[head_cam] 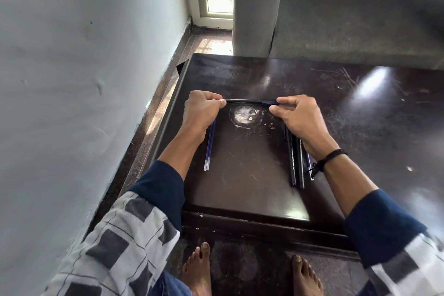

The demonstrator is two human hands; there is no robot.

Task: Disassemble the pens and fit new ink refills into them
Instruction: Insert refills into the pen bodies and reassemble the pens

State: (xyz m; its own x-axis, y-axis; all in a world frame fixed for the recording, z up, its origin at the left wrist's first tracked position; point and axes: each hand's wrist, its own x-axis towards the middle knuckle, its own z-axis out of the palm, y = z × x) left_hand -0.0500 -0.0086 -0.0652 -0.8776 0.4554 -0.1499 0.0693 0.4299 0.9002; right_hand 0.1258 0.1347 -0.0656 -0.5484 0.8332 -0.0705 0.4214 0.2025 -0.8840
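A dark pen point(251, 101) is held level above the dark table point(252, 175), stretched between both hands. My left hand point(200, 109) pinches its left end, where a pale tip shows. My right hand point(296, 116) pinches its right end between thumb and fingers. Two blue ink refills point(209, 149) lie side by side on the table under my left wrist. Several dark pens point(296, 158) lie in a row under my right wrist, partly hidden by it.
A scratched round mark point(245, 116) sits on the tabletop below the held pen. A grey sofa point(348, 12) stands beyond the table's far edge. A pale wall point(84, 79) runs along the left. My bare feet point(199, 269) stand at the table's near edge.
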